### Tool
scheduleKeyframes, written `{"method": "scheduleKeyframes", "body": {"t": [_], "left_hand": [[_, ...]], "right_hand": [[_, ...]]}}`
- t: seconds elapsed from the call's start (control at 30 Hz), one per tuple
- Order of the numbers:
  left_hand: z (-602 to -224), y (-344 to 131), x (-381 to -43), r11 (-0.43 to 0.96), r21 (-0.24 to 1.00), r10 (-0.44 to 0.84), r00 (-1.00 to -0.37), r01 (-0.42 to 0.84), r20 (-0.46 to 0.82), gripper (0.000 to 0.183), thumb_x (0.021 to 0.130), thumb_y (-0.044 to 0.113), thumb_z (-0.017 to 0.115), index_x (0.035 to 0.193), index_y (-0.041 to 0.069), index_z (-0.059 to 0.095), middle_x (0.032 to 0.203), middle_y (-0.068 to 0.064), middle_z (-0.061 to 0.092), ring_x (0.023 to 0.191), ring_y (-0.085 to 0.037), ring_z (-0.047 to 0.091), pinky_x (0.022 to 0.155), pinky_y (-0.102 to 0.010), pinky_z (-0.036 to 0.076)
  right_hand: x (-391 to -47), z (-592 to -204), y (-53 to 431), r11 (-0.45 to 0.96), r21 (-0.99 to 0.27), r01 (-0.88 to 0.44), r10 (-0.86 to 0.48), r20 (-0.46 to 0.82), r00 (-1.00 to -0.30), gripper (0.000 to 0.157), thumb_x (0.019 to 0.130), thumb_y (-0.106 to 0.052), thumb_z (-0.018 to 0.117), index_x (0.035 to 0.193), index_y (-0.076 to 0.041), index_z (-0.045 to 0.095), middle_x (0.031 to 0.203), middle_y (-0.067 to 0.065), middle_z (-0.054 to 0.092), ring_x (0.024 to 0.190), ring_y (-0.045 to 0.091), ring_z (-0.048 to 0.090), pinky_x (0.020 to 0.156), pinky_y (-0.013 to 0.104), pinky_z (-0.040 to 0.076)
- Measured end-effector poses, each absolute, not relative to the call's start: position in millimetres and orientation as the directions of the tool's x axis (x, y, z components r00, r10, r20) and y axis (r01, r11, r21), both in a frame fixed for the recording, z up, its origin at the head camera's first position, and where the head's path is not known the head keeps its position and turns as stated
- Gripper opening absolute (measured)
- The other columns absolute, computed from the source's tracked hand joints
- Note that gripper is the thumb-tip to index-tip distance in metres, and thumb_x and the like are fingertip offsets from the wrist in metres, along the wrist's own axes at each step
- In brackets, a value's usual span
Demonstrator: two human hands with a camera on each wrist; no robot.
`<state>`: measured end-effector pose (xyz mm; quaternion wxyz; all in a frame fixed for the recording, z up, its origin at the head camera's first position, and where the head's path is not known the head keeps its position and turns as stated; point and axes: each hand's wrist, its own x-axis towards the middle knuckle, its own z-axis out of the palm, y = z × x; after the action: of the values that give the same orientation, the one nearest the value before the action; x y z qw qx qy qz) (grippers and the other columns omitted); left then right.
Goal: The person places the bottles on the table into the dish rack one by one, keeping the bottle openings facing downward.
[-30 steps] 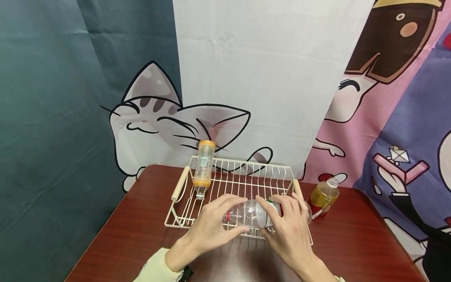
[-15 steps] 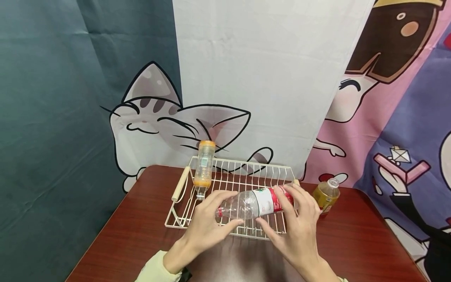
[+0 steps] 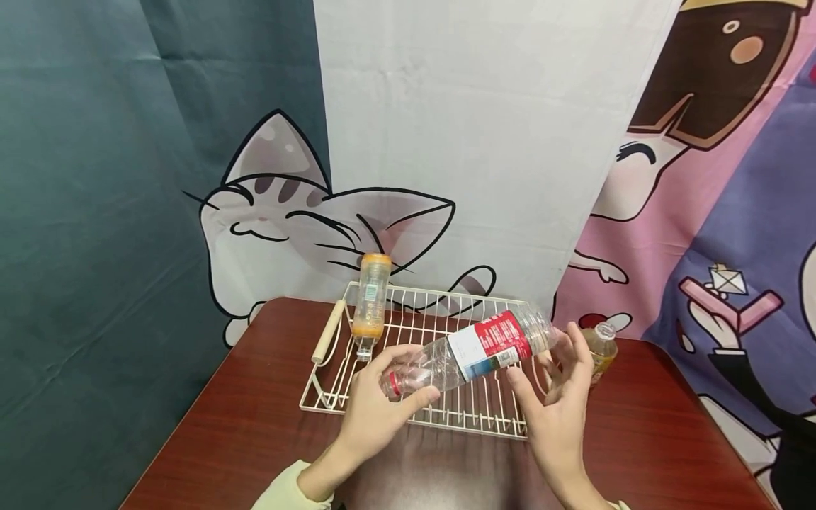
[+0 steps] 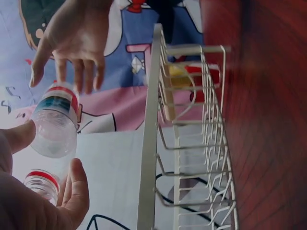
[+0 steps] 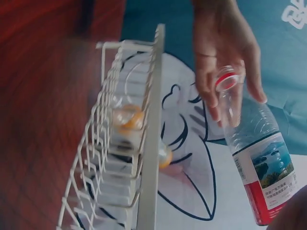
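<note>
A clear plastic bottle [image 3: 487, 343] with a red and white label is held aslant above the wire rack [image 3: 440, 423], its red-ringed neck low at the left and its base higher at the right. My left hand [image 3: 370, 411] grips the bottle round its neck and shoulder, thumb on the near side. At the base is my right hand [image 3: 557, 411], fingers spread and loosely bent, fingertips right beside the plastic. The right wrist view shows the left hand [image 5: 225, 62] behind the bottle neck, and the label [image 5: 271, 172] turned toward the camera.
An orange-banded bottle [image 3: 370, 301] stands upside down at the rack's left end. To the right, behind my right hand, a bottle with a yellow label [image 3: 601, 350] stands on the brown table [image 3: 663, 418]. A printed cloth [image 3: 497, 142] hangs behind.
The bottle has tilted, its base rising, and turned so that more of the label shows. My right hand has slid off the label toward the base and loosened. The left hand has shifted slightly left.
</note>
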<state>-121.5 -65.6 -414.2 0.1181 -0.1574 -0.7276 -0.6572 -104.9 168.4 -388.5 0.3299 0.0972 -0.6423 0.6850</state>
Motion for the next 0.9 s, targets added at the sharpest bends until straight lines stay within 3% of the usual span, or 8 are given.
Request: {"method": "scheduleKeyframes", "body": {"t": [0.2,0.37,0.57,0.7,0.9], "left_hand": [[-415,-66,-121,0.005,0.958,0.132,-0.949,0.288,0.285,0.058,0.087,0.01,0.094,0.14,0.007,0.071,0.119,-0.016,0.075,0.095,-0.023,0.076,0.077,-0.035,0.067],[-417,-65,-122,-0.035,0.963,0.154,-0.951,0.266,0.268,0.055,0.089,0.009,0.092,0.139,0.004,0.071,0.121,-0.019,0.075,0.097,-0.022,0.075,0.079,-0.033,0.066],[-417,-59,-121,-0.201,0.956,0.257,-0.931,0.213,0.261,0.052,0.096,0.012,0.086,0.139,-0.009,0.064,0.127,-0.026,0.072,0.107,-0.024,0.074,0.091,-0.033,0.065],[-417,-57,-119,-0.218,0.958,0.29,-0.925,0.186,0.246,0.054,0.098,0.018,0.085,0.139,-0.01,0.063,0.13,-0.023,0.071,0.116,-0.027,0.071,0.097,-0.032,0.062],[-419,-55,-120,-0.214,0.961,0.308,-0.921,0.176,0.238,0.056,0.098,0.02,0.084,0.14,-0.01,0.063,0.131,-0.02,0.072,0.116,-0.027,0.069,0.097,-0.03,0.06]], "right_hand": [[-102,-382,168,-0.109,-0.924,-0.368,0.298,0.322,-0.898,0.088,0.098,0.015,0.069,0.171,-0.013,0.027,0.154,0.009,0.04,0.134,0.016,0.055,0.107,0.018,0.051],[-103,-384,167,-0.215,-0.947,-0.239,0.23,0.189,-0.955,0.077,0.106,0.001,0.066,0.17,-0.005,0.025,0.147,0.009,0.047,0.13,0.009,0.06,0.105,0.02,0.054],[-106,-383,156,-0.388,-0.888,-0.246,0.152,0.201,-0.968,0.062,0.108,0.001,0.062,0.163,-0.011,0.036,0.149,0.006,0.057,0.133,0.015,0.063,0.111,0.03,0.055],[-106,-382,149,-0.403,-0.864,-0.302,0.175,0.251,-0.952,0.052,0.107,0.004,0.061,0.154,-0.014,0.048,0.147,0.008,0.06,0.132,0.017,0.061,0.111,0.03,0.055],[-109,-380,145,-0.385,-0.848,-0.364,0.207,0.306,-0.929,0.055,0.104,0.011,0.06,0.153,-0.012,0.051,0.14,0.011,0.063,0.123,0.017,0.064,0.106,0.029,0.057]]}}
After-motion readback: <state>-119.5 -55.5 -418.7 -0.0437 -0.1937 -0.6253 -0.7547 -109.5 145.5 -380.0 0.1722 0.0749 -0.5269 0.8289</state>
